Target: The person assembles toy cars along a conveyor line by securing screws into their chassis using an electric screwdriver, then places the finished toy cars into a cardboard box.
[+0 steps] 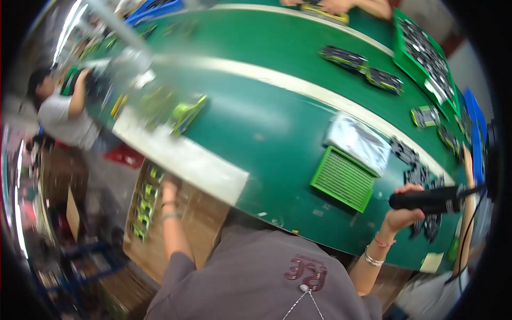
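My right hand [404, 217] is wrapped round a black electric screwdriver [426, 201], held sideways over the right end of the green bench [277, 192]. A dark cord runs from the tool's side of the view. Several black plastic parts [418, 176] lie beneath and beside it. At lower left, my left hand [170, 186] reaches down to a cardboard box [200, 218], beside a row of green-and-black parts [144, 208] in it. Blur and the angle hide the fingers of that hand.
A green grid tray [344, 178] sits near a silvery bag [358, 141]. Green-and-black units [186, 114] rest on the bench's white strip at left. A green bin of dark parts [426, 58] stands at far right. One co-worker [69, 109] is at left; others' hands [336, 5] show at top and right.
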Available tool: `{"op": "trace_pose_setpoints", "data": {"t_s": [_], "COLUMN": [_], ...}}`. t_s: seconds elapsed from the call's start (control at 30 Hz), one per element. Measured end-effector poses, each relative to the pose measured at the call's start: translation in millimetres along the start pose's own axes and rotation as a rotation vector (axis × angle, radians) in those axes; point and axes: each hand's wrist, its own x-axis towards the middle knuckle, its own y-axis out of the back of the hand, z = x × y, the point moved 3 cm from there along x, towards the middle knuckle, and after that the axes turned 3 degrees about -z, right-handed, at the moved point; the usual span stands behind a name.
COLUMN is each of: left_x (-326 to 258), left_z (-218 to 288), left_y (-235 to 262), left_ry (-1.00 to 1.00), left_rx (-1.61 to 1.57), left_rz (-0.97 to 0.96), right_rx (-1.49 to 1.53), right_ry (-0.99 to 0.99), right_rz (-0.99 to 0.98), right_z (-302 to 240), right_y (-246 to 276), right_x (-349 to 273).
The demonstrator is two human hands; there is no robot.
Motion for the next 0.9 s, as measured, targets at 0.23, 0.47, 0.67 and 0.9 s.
{"op": "trace_pose_setpoints", "data": {"t_s": [0.23,0.47,0.67,0.9], "left_x": [-187,-126,-13,-3], "left_z": [-62,42,157,176], "left_y": [316,612,736,736], "left_ry": [-0.443,-1.227,-0.988,-0.874], "left_rx": [-1.527,-0.871,-0.657,-0.673], "left_rz": [-0.041,1.117,1.296,1.126], "right_rx": [0.063,0.048,0.094,0.146], "right_ry": [-0.017,-0.077,-0.072,-0.097], "right_rz": [-0.016,-0.045,-0.081,-0.030], "right_z": [-11,-6,-4,-1], "right_y": [-6,5,4,5], "right_x": [1,0,0,5]}}
